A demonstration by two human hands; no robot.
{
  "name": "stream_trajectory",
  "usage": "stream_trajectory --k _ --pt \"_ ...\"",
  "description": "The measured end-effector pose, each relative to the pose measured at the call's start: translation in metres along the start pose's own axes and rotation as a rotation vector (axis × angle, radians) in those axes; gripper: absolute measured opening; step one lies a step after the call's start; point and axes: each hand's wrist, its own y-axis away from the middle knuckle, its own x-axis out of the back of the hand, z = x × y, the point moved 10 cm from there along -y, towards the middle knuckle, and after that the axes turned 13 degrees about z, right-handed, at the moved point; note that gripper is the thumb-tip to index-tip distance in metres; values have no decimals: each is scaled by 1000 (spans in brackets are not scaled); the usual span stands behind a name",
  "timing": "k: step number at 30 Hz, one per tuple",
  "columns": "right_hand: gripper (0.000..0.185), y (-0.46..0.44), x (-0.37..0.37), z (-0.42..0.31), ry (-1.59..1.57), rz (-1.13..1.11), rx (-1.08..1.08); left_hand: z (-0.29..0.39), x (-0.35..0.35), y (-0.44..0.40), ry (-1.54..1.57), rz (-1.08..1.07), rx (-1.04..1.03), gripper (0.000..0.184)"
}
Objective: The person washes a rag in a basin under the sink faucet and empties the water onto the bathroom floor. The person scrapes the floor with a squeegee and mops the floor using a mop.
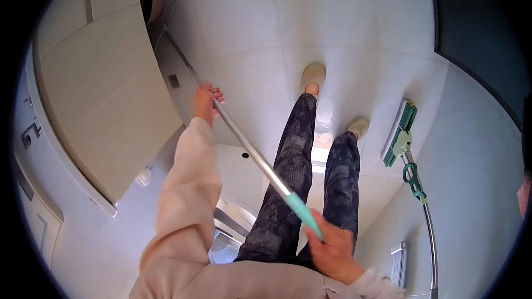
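A long silver pole [244, 139] with a teal grip [302, 215] slants across the view from lower right to upper left. Around its upper shaft my left hand [207, 102] is closed. My right hand [332, 248] wraps the end of the teal grip near my waist. The pole's far end reaches the floor beside the beige cabinet [105, 99]; a thin, blurred edge shows there, and I cannot tell what kind of head it has.
A green sponge mop [403, 143] with a metal handle leans at the right wall. My feet in beige slippers [314, 75] stand on pale floor tiles [332, 11]. A dark panel [482, 27] is at upper right. A floor drain [174, 81] lies by the cabinet.
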Motion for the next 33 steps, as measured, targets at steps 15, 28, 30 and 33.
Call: stream_trajectory --k 15,28,30,33 --pt "36 140 310 -8 737 228 17 -235 16 307 342 139 438 11" --pt "31 -36 -44 -107 -552 -135 324 -93 170 -1 593 132 126 24" --pt "19 -13 -88 -130 -598 -262 397 -88 205 -24 565 210 176 21" --pt "10 19 -107 -132 -531 -333 311 -87 230 -21 334 187 75 22"
